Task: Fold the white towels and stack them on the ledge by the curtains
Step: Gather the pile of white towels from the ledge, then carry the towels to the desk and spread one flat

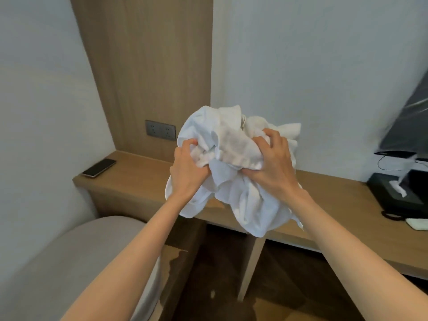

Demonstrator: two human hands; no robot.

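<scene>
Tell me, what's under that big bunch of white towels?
The wooden ledge runs beneath the towels, which the left hand and right hand grip. Their loose ends hang past its front edge. The patch of ledge straight behind the bundle is hidden.

**One head-worn view, tilted down at the counter**

The only camera rides on the person's head and faces forward and down. Its wide lens bows straight lines toward the edges. Both forearms enter from the bottom edge and meet near centre frame, where the left hand (187, 174) and right hand (275, 165) grip the white towels (231, 140) close to the lens. The counter (139, 179) crosses mid-frame at a slant, with the wall (301, 66) above it and the floor (289, 281) below.
</scene>
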